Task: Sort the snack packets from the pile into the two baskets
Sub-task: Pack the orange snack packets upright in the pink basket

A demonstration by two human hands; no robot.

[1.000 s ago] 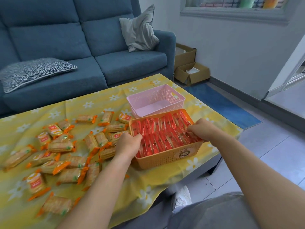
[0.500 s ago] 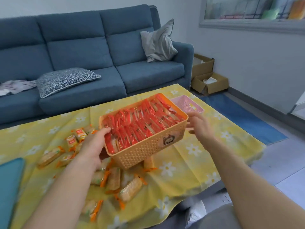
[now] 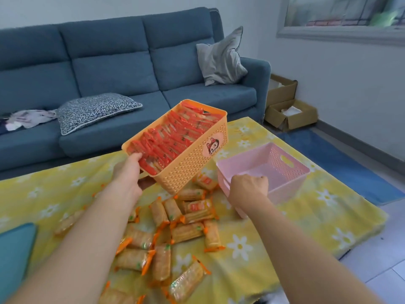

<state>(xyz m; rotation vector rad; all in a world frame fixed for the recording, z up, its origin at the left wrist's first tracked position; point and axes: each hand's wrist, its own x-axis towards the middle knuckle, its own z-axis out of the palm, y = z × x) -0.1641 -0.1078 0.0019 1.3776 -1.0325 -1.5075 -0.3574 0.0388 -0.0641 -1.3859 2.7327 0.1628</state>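
Observation:
My left hand [image 3: 129, 175] grips the near end of the orange basket [image 3: 192, 163] and holds it tilted in the air above the table. Red snack packets [image 3: 171, 137] fill it in rows. My right hand [image 3: 248, 189] grips the near rim of the pink basket [image 3: 285, 172], which shows no packets inside and sits on the yellow tablecloth. Below the orange basket lies a loose pile of orange-ended snack packets [image 3: 186, 233], spread toward the table's near edge.
The table under the yellow flowered cloth [image 3: 295, 227] ends at the right and near sides. A blue sofa [image 3: 109, 73] with cushions stands behind it. Cardboard boxes [image 3: 289, 113] and a blue rug [image 3: 341, 163] lie on the floor at right. A teal object [image 3: 13, 260] sits at lower left.
The orange basket has risen off the table, now held by my left hand alone and moved up and away. My right hand left it and took hold of the pink basket's rim.

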